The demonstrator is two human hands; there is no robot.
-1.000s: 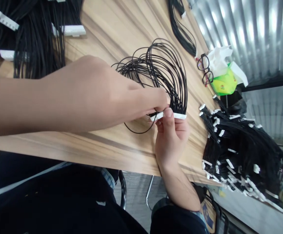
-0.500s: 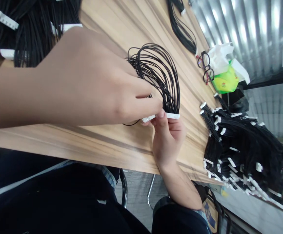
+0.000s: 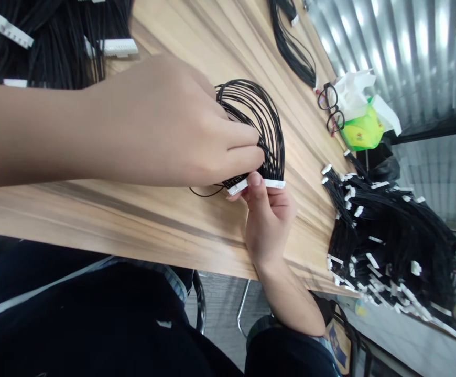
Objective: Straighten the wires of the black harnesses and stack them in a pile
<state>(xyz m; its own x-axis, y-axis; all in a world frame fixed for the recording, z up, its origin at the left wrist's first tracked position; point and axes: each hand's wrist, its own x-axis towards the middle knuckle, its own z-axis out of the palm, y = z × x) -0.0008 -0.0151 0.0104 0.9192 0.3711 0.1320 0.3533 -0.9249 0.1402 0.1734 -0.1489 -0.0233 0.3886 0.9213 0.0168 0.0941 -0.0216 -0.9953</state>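
Note:
My right hand pinches a long white connector housing between the thumb in front and the fingers behind. Many thin black wires rise from the housing and loop over to the left. My left hand reaches in from the left, back of the hand up, its fingers closed on the wires just above the housing. Its thumb and the exact wires in its grip are hidden. One loose black wire curves out below the left hand.
Black wire bundles with white connectors lie at the upper left. Another wire bundle lies at the top, near eyeglasses and a green tissue pack. A large wire pile covers the right end of the wooden table.
My left fingertips have moved slightly up and away from the housing and right thumb, onto the wires. The wire loop has shifted a little down. My right hand keeps its grip.

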